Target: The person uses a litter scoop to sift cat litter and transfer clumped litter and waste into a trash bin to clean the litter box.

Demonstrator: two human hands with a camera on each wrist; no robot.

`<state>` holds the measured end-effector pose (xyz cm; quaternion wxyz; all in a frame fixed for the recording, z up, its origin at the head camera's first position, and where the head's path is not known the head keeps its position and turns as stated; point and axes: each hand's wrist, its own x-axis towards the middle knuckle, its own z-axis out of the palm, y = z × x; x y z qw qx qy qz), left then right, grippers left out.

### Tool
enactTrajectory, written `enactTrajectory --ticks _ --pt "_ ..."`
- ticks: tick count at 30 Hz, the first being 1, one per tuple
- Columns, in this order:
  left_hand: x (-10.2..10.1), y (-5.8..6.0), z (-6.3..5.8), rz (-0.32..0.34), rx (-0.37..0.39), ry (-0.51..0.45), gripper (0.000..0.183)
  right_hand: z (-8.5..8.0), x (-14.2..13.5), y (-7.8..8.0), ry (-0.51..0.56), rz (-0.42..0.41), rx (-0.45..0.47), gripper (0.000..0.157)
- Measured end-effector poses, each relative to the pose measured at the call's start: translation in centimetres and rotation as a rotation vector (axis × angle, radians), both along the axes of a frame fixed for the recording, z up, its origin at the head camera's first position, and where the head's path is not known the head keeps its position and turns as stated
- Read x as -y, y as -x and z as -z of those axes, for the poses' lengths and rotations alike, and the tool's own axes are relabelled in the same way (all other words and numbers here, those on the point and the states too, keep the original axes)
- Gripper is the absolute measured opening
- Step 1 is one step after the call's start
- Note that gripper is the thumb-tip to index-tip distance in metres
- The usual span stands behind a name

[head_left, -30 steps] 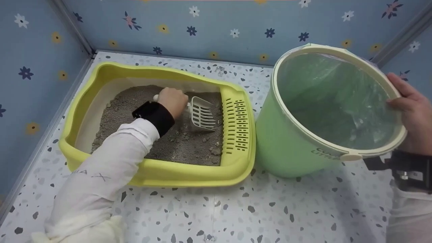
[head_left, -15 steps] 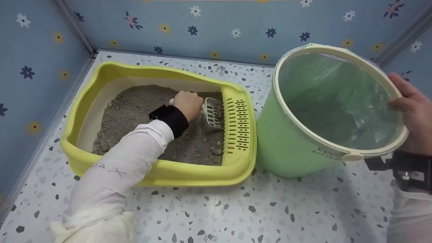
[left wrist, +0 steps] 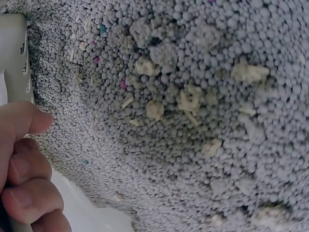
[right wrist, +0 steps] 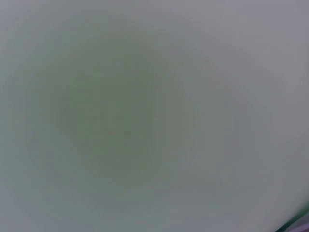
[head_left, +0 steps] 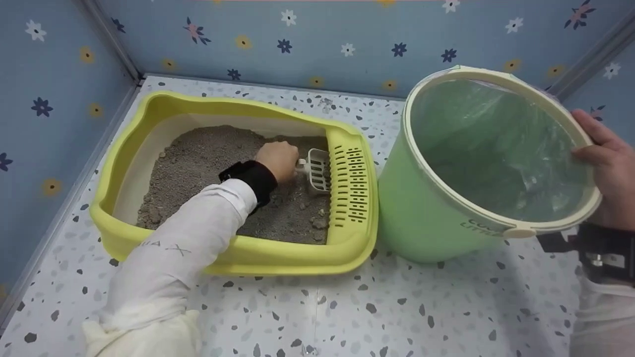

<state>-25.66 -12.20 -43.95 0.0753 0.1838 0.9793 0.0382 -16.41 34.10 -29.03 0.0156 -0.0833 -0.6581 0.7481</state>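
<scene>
My left hand (head_left: 279, 159) grips the handle of a pale slotted litter scoop (head_left: 318, 170) inside a yellow litter box (head_left: 278, 255). The scoop's head lies at the right end of the grey litter (head_left: 208, 148), up against the perforated ledge. In the left wrist view, curled fingers (left wrist: 29, 166) wrap the handle, and the scoop's edge (left wrist: 14, 53) shows at the left. Lumps and pale bits dot the litter there. At the far right my right hand (head_left: 612, 168) holds the rim of a green trash can (head_left: 426, 198), thumb over the rim. The right wrist view is only a blur.
The can, lined with a clear plastic bag (head_left: 496, 148), leans toward the right hand and stands against the box's right end. Flowered blue walls (head_left: 317, 44) rise behind and at both sides. Speckled white floor (head_left: 317, 307) lies in front.
My left hand has moved the scoop rightward through the litter to the perforated ledge, then slightly toward me. The right hand and trash can stay in place.
</scene>
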Motion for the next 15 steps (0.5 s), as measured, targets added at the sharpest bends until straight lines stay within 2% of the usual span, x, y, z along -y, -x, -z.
enactTrajectory --ticks 5,8,15 --pt "0.38 -0.11 0.13 0.023 0.013 -0.065 0.007 -0.12 0.15 -0.08 0.013 0.0 0.007 0.053" --pt "0.48 -0.06 0.24 0.051 0.008 -0.073 0.006 -0.12 0.12 -0.08 0.043 0.002 0.009 0.053" --pt "1.03 0.39 0.57 0.084 0.007 -0.099 0.024 -0.05 -0.19 0.01 0.04 -0.009 0.021 0.052"
